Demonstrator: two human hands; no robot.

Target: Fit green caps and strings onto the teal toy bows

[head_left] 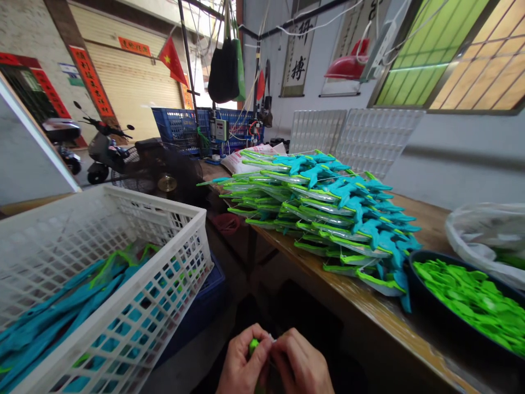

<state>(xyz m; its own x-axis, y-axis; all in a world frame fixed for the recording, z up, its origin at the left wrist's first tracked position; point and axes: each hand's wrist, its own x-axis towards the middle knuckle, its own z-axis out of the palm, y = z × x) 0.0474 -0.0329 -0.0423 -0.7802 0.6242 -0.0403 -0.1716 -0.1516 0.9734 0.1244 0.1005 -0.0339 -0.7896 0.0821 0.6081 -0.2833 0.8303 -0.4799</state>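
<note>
Low in the view, close to my lap, my left hand [241,364] is closed around a bright green plastic piece [254,346], mostly hidden by the fingers. My right hand [304,364] is pinched right beside it, fingertips nearly touching the left thumb. A small whitish bit [271,339] shows between the two hands; what the right fingers grip is too small to make out. Ahead on the wooden table [311,262] lies a tall stack of teal and green plastic pieces [328,202] with clear parts.
On the left stands a white plastic crate [164,262] with long teal and green pieces in it, above a blue crate [205,306]. To the right sit a dark basin [443,312] of small green parts and a bag-lined tub [471,230]. Blue crates [172,131] stand further back.
</note>
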